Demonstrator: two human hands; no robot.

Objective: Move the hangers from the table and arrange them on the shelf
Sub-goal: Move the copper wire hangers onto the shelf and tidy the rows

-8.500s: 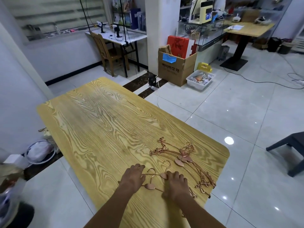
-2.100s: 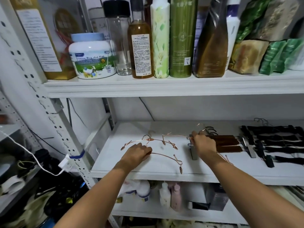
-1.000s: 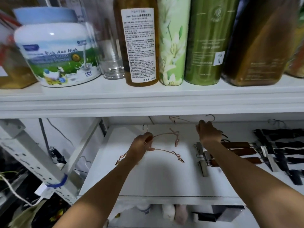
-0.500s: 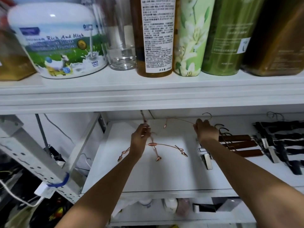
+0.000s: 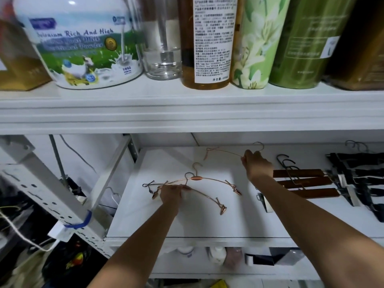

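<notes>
Two rose-gold wire clip hangers (image 5: pixel 209 179) lie overlapped on the white middle shelf (image 5: pixel 187 223). My left hand (image 5: pixel 171 194) pinches the front one near its left end, low over the board. A third rose-gold hanger (image 5: pixel 223 151) is held toward the back of the shelf, my right hand (image 5: pixel 256 166) closed on its wire just below the hook. Its right half is hidden behind that hand.
Wooden clip hangers (image 5: pixel 305 182) and black hangers (image 5: pixel 357 177) lie on the shelf's right side. The upper shelf (image 5: pixel 187 109) carries a milk powder tub (image 5: pixel 81 40), a glass jar and several bottles close overhead. A perforated metal post (image 5: pixel 41 194) stands at left.
My left hand has lowered its two hangers flat onto the shelf, curved side up. My right hand keeps the third hanger near the back.
</notes>
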